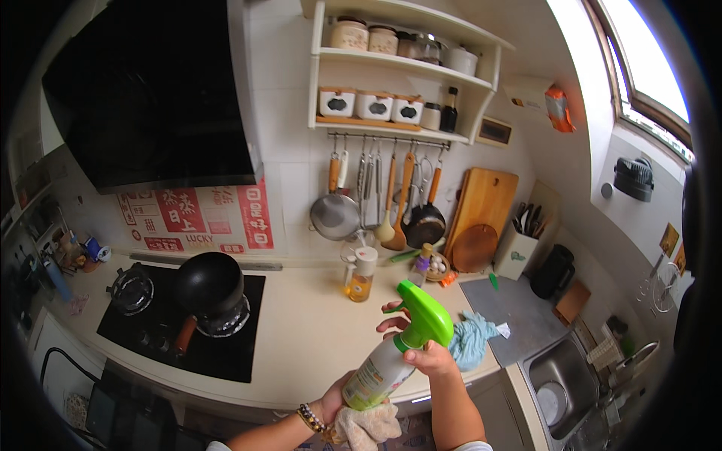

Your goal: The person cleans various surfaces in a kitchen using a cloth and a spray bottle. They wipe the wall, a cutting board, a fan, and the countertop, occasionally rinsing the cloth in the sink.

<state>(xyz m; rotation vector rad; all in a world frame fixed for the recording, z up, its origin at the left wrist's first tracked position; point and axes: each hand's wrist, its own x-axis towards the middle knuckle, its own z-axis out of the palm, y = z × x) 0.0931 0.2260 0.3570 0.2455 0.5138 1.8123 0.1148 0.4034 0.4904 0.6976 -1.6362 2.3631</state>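
A spray bottle [383,369] with a bright green trigger head is tilted in front of the counter edge. My left hand [334,394], with a beaded bracelet at its wrist, supports the bottle's base and has a beige cloth [369,425] hanging under it. My right hand [426,355] grips the bottle at its neck, thumb on the near side and fingers beyond, near the trigger. A crumpled light blue cloth [472,341] lies on the counter just right of my right hand.
A black wok [208,282] sits on the gas hob [231,358] at left, handle towards me. An oil jug [360,276] and a purple-labelled bottle [420,266] stand at the back. To the right are a grey mat [516,315], a knife block [516,251], a black kettle [553,270] and the sink [569,389].
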